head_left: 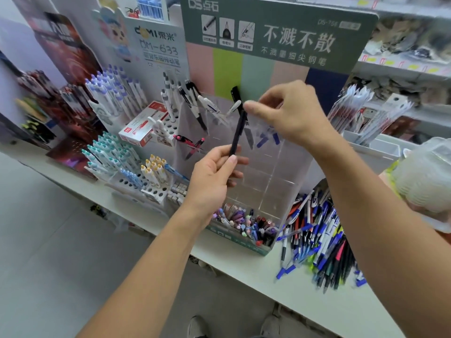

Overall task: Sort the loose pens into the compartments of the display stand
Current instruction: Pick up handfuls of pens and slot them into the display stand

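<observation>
Your two shoes point(234, 326) show at the bottom edge, on the grey floor. Both your forearms reach up from there to mid-frame. Your left hand point(214, 174) pinches the lower end of one dark pen point(238, 132) between thumb and fingers, holding it nearly upright in front of the clear stand point(266, 176). Your right hand point(290, 113) is just above it, thumb and forefinger closed near the pen's top end; blur keeps you from telling whether they grip it. The stand sits on the white surface point(244, 267) at centre frame, under a green header card point(275, 32). Its upper compartments hold a few pens, too blurred through the plastic to count, and its front compartment, at lower centre, is packed with many pen ends. A heap of loose pens point(317, 242), too many to count, lies on the surface just right of the stand. One red box point(144, 128) rests at left among other displays.
</observation>
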